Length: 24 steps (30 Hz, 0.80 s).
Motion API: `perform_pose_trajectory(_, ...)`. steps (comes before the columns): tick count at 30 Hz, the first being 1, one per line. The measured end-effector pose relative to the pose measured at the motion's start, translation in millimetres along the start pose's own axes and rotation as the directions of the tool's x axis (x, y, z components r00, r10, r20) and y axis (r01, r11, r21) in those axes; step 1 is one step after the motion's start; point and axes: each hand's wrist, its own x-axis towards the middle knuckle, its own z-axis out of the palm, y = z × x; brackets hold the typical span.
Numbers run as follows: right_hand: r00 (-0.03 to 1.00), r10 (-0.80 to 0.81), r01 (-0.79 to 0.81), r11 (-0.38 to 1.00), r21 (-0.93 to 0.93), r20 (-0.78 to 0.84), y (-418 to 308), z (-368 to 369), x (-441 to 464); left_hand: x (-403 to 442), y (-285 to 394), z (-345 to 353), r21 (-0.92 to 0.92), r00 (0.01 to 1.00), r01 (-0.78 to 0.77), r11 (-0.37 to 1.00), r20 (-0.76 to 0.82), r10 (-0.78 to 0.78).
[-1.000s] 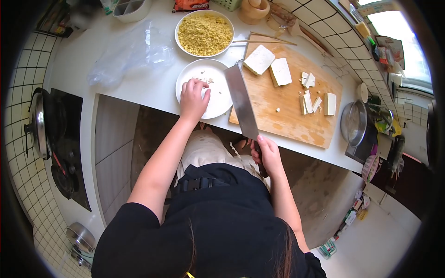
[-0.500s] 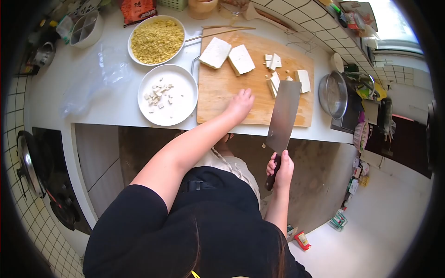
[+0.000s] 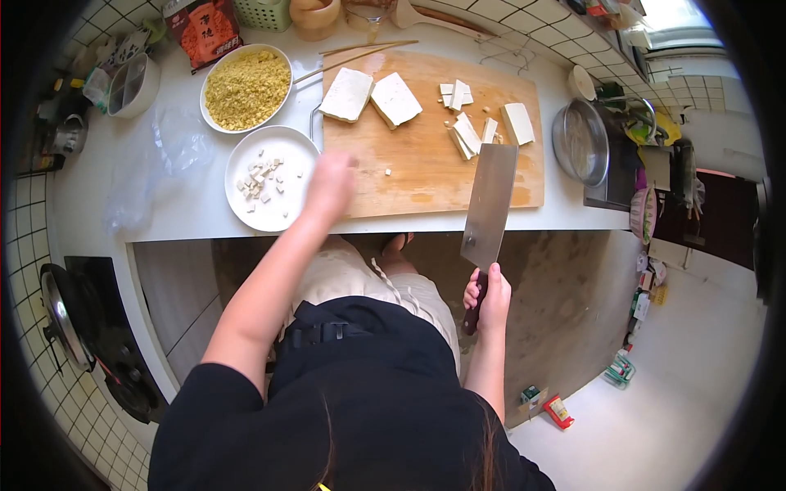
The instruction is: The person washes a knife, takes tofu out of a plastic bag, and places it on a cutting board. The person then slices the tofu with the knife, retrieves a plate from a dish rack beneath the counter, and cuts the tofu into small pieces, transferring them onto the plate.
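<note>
My right hand (image 3: 493, 299) is wrapped round the dark handle of a cleaver (image 3: 491, 200). The blade points away from me, its tip end over the front part of the wooden cutting board (image 3: 409, 192). My left hand (image 3: 332, 186), blurred by motion, is over the board's left edge beside a white plate (image 3: 246, 214); its fingers are too smeared to read. Small white tofu cubes (image 3: 260, 176) lie on the plate. Two tofu blocks (image 3: 396, 101) sit at the board's back left. Cut tofu pieces (image 3: 465, 135) and a thicker tofu slab (image 3: 517, 123) are at the right.
A bowl of yellow crumbly food (image 3: 248, 86) stands behind the plate, with chopsticks (image 3: 348, 64) near it. A clear plastic bag (image 3: 168, 159) lies at the left. A metal basin (image 3: 580, 143) stands right of the board. A red packet (image 3: 201, 34) is at the back.
My left hand has moved left from the board towards the plate. A single small cube shows on the board near where it was. The cleaver stays in my right hand; the view has shifted slightly.
</note>
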Motion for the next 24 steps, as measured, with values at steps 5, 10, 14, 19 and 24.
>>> perform_pose_trajectory(5,0.999,0.022,-0.023,1.000,0.014,0.036,0,-3,17,-42,-55,-93,0.244,0.971,0.237,0.941,-0.081,-0.224)
perform_pose_trajectory(10,0.994,0.035,-0.036,0.999,0.009,0.099,-6,-2,30,-45,-37,-90,0.361,0.988,0.106,0.927,-0.142,-0.058)
perform_pose_trajectory(14,0.990,0.032,-0.026,0.999,-0.042,0.135,-11,1,34,-27,1,-22,0.119,1.000,-0.024,0.993,0.000,0.024)
perform_pose_trajectory(19,0.985,0.055,-0.046,0.997,-0.057,0.163,-14,3,30,-1,16,66,0.194,0.988,-0.105,0.975,0.135,0.079)
perform_pose_trajectory(24,0.989,0.078,-0.069,0.995,-0.077,0.125,-9,-1,23,13,24,76,0.213,0.963,-0.102,0.972,0.268,0.043)
